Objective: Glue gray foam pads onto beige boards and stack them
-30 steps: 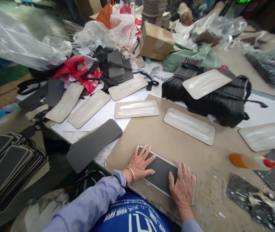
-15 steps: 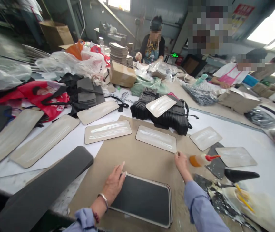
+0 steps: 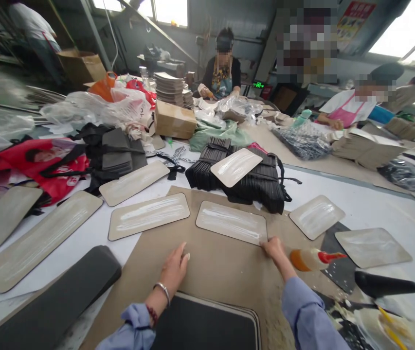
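My right hand [image 3: 276, 249] pinches the near right corner of a beige rounded panel [image 3: 232, 223], which lies flat with white glue-like streaks on top. My left hand [image 3: 173, 270] hovers over or rests on the brown board [image 3: 214, 270]; its fingers are stretched out and hold nothing. Just below it is a stack of dark panels [image 3: 207, 323] with pale rims, cut off by the lower picture edge. To the left of the pinched panel lies another streaked beige panel [image 3: 149, 216]. A squeeze bottle [image 3: 307, 259] with amber liquid and a red nozzle lies beside my right hand.
More streaked panels [image 3: 316, 217] lie around the board. A bundle of black strips [image 3: 236, 175] stands behind. Long dark pieces [image 3: 57, 296] are at left. A black-handled tool [image 3: 387, 284] and a glue tub [image 3: 386, 325] sit at right. Co-workers sit across the table.
My left hand has moved forward off the corner of the dark stack. My right hand stays at the streaked panel's corner. The view has shifted, so the stack appears lower.
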A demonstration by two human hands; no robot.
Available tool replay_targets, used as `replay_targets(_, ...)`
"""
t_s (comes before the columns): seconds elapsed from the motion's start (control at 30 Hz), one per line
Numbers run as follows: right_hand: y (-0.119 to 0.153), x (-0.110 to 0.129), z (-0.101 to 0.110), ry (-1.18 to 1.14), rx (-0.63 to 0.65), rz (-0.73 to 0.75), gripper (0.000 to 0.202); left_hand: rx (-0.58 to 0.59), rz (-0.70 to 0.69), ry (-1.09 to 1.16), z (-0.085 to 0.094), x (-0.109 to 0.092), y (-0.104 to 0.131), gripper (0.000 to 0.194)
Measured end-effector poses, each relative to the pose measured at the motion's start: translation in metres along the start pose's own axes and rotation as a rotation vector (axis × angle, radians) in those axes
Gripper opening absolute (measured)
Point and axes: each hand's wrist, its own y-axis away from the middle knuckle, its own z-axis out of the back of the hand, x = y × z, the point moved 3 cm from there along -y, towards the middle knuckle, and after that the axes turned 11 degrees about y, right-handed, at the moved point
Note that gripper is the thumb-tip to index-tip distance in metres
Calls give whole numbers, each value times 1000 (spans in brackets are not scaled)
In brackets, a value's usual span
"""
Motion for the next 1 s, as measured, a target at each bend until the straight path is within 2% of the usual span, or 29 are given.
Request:
replay_targets(0.1,9,2,3,-100,25,12,11,-21,125,50,-5,-20,-33,36)
replay_targets(0.23,48,2,-11,-291,121,76,14,-45,253,90,-6,-33,-58,39)
replay_targets(0.3,74,-2,-26,-407,196,103,17,-38,266,84,-6,-31,-64,42)
replay_targets(0.4,110,-13,-48,-554,376,144,20,-23,296,66,-5,-18,-68,44)
replay_targets(0.47,125,-22,-51,-437,465,176,25,-20,302,34,-5,-11,-70,42)
replay_targets(0.53,126,-30,-42,-141,400,196,30,-15,283,-16,-6,-9,-73,37)
replay_targets(0.6,117,-28,-24,113,232,186,32,-15,255,-82,-5,-10,-75,33)
replay_targets(0.67,101,-17,-5,212,63,139,33,-6,249,-158,-5,-13,-77,31)
replay_targets(0.73,84,0,5,200,-11,78,35,24,255,-231,-4,-17,-79,30)
replay_targets(0.87,58,28,-2,119,30,-18,43,89,269,-338,-4,-24,-81,27)
replay_targets(1.0,52,32,-12,57,-23,14,34,115,260,-365,-4,-27,-82,25)
